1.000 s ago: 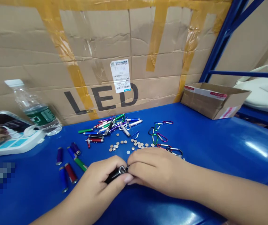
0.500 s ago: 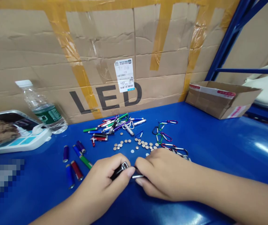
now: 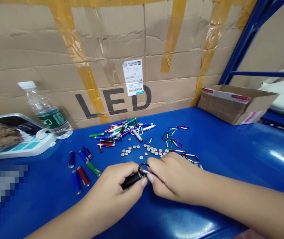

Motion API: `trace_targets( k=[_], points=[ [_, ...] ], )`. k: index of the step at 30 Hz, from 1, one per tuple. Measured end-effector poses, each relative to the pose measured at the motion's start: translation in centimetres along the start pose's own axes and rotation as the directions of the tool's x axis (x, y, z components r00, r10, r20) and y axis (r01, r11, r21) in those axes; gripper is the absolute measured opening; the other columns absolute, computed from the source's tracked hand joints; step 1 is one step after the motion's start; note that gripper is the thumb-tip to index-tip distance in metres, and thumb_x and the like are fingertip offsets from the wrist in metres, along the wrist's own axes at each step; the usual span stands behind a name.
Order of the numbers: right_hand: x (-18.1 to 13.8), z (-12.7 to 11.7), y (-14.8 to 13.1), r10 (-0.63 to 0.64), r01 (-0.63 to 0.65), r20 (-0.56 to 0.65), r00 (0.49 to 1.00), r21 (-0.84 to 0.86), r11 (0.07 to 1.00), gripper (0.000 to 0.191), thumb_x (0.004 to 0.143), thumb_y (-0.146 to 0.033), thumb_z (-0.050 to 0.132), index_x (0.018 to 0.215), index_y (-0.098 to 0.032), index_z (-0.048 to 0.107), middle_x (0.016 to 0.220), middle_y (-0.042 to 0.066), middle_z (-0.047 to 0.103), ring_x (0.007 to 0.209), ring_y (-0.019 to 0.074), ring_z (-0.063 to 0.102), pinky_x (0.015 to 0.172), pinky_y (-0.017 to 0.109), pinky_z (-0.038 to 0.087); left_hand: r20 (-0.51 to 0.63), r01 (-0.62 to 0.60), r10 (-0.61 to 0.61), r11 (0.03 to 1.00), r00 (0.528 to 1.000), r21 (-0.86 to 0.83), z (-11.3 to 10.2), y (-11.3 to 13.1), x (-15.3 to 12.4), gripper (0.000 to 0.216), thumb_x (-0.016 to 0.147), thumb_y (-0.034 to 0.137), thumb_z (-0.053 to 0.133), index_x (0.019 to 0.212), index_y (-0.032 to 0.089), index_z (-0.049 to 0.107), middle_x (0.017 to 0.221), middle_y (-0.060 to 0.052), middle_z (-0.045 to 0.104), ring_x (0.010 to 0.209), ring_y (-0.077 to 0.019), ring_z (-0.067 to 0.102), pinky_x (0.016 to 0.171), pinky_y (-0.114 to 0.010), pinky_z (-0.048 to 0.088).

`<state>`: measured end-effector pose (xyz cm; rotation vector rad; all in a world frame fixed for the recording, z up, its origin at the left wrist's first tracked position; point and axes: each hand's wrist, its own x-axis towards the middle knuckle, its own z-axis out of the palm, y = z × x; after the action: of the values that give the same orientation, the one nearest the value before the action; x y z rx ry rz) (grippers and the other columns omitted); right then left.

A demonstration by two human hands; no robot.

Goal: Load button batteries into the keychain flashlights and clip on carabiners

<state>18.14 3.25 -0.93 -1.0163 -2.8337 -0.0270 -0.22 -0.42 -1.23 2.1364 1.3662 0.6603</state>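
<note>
My left hand (image 3: 122,187) is closed around a small black flashlight (image 3: 131,180), its metal end pointing right. A black carabiner (image 3: 144,169) is pinched in my right hand (image 3: 172,177), its loop meeting the flashlight's end; whether it passes through a hole there I cannot tell. Beyond the hands lie several button cells (image 3: 154,150) and loose coloured carabiners (image 3: 169,143). Left of my left hand are several short coloured tubes, among them a red tube (image 3: 83,176) and a green tube (image 3: 93,168). A pile of slim flashlights with clips (image 3: 122,131) lies farther back.
A large cardboard box marked LED (image 3: 112,73) stands behind the blue table (image 3: 231,159). At the left are a water bottle (image 3: 51,116), a power strip (image 3: 39,146) and a phone (image 3: 20,121). A small open carton (image 3: 231,104) sits back right, beside a blue metal frame (image 3: 241,43).
The black carabiner's loop has come up against the flashlight's metal end, where a gap showed before. Both hands have shifted slightly up, the left one also rightward.
</note>
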Motion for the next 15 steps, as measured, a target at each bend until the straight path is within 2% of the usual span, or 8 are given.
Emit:
trace_targets(
  k=[6, 11, 15],
  points=[
    [0.0, 0.1, 0.2, -0.016, 0.014, 0.032, 0.999, 0.046, 0.999, 0.022, 0.088, -0.03, 0.038, 0.086, -0.017, 0.056, 0.063, 0.005, 0.064, 0.05, 0.018, 0.054, 0.05, 0.029, 0.017, 0.104, -0.123, 0.125, 0.992, 0.987, -0.019, -0.5, 0.2, -0.1, 0.035, 0.094, 0.031, 0.04, 0.065, 0.019, 0.054, 0.059, 0.003, 0.059, 0.056, -0.0102, 0.053, 0.059, -0.02, 0.04],
    [0.1, -0.1, 0.3, -0.014, 0.012, 0.03, 0.999, 0.05, 0.999, 0.023, 0.09, -0.032, 0.039, 0.085, -0.017, 0.056, 0.059, 0.004, 0.061, 0.048, 0.017, 0.051, 0.049, 0.029, 0.015, 0.058, -0.118, 0.117, 0.993, 0.991, 0.022, 0.0, 0.3, -0.2, 0.037, 0.094, 0.033, 0.037, 0.062, 0.021, 0.051, 0.057, 0.003, 0.058, 0.054, -0.0115, 0.052, 0.06, -0.022, 0.042],
    [0.2, -0.2, 0.5, 0.002, -0.007, 0.044, 0.999, 0.108, 0.994, 0.02, 0.088, -0.03, 0.041, 0.083, -0.017, 0.056, 0.059, 0.004, 0.059, 0.047, 0.0158, 0.047, 0.048, 0.028, 0.015, -0.034, -0.107, 0.109, 0.992, 0.993, 0.061, 0.6, 0.6, -0.1, 0.035, 0.093, 0.031, 0.038, 0.061, 0.021, 0.048, 0.052, 0.004, 0.053, 0.049, -0.0115, 0.049, 0.056, -0.022, 0.042]
  ],
)
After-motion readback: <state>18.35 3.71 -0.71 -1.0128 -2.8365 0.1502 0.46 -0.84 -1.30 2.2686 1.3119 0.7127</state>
